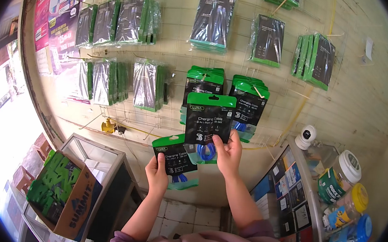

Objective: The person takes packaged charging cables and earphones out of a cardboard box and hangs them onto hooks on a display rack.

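My right hand (pixel 229 153) pinches a black and green charging cable pack (pixel 210 118) by its lower right side, thumb across the front. Blue cable shows through the clear window at its bottom. Lower and to the left, my left hand (pixel 156 173) grips a second charging cable pack (pixel 175 166) by its left edge; it is tilted and partly behind the first. Behind the raised pack, similar packs hang on two hooks, a left stack (pixel 204 77) and a right stack (pixel 250 98), partly hidden by it.
A wire grid wall (pixel 177 7) carries several hanging rows of packs. At lower left, a cardboard box (pixel 76 203) full of green packs stands on a glass case. To the right are a display counter (pixel 310 197), a white camera (pixel 305 135) and lidded plastic jars (pixel 340 179).
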`<state>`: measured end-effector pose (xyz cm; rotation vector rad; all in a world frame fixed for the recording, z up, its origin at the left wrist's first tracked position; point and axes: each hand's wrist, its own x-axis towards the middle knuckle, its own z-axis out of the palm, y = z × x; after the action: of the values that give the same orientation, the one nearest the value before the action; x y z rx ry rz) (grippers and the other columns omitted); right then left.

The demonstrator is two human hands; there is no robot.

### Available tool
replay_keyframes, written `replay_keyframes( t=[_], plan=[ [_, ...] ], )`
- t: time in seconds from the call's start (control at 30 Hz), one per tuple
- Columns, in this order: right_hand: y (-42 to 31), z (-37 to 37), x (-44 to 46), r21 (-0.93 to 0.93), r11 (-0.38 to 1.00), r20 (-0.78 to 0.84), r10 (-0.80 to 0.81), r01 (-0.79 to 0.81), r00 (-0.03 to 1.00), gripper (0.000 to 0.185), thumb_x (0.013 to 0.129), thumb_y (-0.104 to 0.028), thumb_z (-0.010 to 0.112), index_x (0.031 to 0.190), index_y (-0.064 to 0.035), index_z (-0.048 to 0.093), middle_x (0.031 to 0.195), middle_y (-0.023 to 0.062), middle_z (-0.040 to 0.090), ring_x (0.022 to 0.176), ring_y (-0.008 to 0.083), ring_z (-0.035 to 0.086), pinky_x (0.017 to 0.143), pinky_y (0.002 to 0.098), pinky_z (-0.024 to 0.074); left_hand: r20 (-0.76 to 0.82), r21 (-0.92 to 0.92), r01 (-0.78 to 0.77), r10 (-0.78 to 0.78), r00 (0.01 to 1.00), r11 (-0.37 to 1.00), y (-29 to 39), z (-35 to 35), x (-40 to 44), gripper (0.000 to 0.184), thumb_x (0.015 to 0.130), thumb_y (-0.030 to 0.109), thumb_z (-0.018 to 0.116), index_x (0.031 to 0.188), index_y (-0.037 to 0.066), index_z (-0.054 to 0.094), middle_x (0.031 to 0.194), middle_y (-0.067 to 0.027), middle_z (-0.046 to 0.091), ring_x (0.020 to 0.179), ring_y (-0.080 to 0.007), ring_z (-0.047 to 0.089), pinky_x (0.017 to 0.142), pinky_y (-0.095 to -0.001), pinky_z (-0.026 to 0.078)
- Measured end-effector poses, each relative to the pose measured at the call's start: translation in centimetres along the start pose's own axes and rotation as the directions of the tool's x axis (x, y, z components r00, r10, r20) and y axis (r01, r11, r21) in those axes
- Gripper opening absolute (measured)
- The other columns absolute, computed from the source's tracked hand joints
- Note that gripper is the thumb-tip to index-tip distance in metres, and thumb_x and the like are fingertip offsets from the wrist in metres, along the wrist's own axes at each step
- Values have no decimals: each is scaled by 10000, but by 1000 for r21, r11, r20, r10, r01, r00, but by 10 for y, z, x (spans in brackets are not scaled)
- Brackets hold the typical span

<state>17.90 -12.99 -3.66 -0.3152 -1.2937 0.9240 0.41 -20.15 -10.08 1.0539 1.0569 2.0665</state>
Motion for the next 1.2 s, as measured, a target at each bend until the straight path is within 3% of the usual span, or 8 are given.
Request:
replay_keyframes(
  t=[0.6, 0.8, 0.87, 0.93, 1.0, 1.1, 1.17, 1.2],
  plan=[
    [19, 39, 47, -115, 993, -66, -19, 12, 998, 142, 958, -34, 641, 1001, -3, 509, 985, 77, 663, 855, 62, 595, 727, 228, 518, 3, 128, 71, -72, 997, 989, -29, -33, -16, 383, 1062, 278, 508, 895, -40, 640, 776, 27, 621, 706, -23, 464, 615, -216, 402],
    [63, 17, 69, -325, 945, -128, -13, -30, 992, 207, 929, -76, 695, 954, 0, 504, 903, 79, 672, 831, 36, 578, 629, 227, 481, 40, 97, 65, -70, 997, 993, -22, -23, -22, 366, 1062, 263, 510, 904, -41, 638, 790, 30, 623, 725, -25, 468, 636, -216, 409],
    [63, 12, 65, -419, 906, -139, 9, -67, 990, 222, 926, -99, 701, 998, 5, 519, 917, 99, 678, 810, 72, 610, 667, 235, 496, 84, 99, 52, -60, 995, 994, -26, -21, -23, 356, 1062, 257, 510, 922, -43, 639, 804, 26, 628, 739, -26, 472, 645, -216, 413],
    [50, 16, 52, -386, 906, -108, -230, 173, 967, 303, 921, -120, 707, 1132, 10, 532, 1012, 144, 671, 848, 131, 644, 754, 259, 509, 99, 106, 48, -59, 993, 993, -28, -13, -21, 362, 1064, 258, 504, 914, -41, 640, 812, 23, 634, 738, -25, 477, 649, -213, 410],
    [34, 2, 28, -618, 749, -89, -370, 240, 925, 406, 924, -106, 694, 1263, 10, 502, 1133, 176, 639, 927, 187, 660, 838, 287, 505, 116, 109, 40, -53, 992, 993, -24, 3, -16, 369, 1067, 260, 498, 906, -39, 642, 821, 20, 639, 737, -23, 482, 652, -211, 408],
    [18, -24, -19, -585, 759, 40, -326, 287, 944, 504, 955, -76, 640, 1388, 2, 395, 1240, 180, 584, 1103, 191, 604, 894, 341, 497, 108, 18, 42, -44, 993, 999, -15, 36, -6, 371, 1066, 248, 497, 893, -40, 653, 785, 32, 622, 719, -26, 482, 654, -205, 405],
    [-7, -21, -44, -259, 964, 67, -48, 64, 997, 552, 962, -42, 615, 1442, 20, 350, 1236, 180, 592, 1089, 179, 609, 891, 308, 493, 200, -37, 47, -38, 979, 998, -14, 57, 2, 267, 1058, 210, 508, 1084, -32, 616, 846, 3, 643, 775, -41, 526, 695, -215, 451],
    [-6, -27, -44, -270, 961, 57, -52, 66, 997, 552, 962, -42, 615, 1442, 20, 350, 1236, 180, 592, 1089, 179, 609, 891, 308, 493, 213, -42, 52, -42, 976, 998, -10, 72, 5, 267, 1058, 210, 508, 1084, -32, 616, 846, 3, 643, 775, -41, 526, 695, -215, 451]
  ],
)
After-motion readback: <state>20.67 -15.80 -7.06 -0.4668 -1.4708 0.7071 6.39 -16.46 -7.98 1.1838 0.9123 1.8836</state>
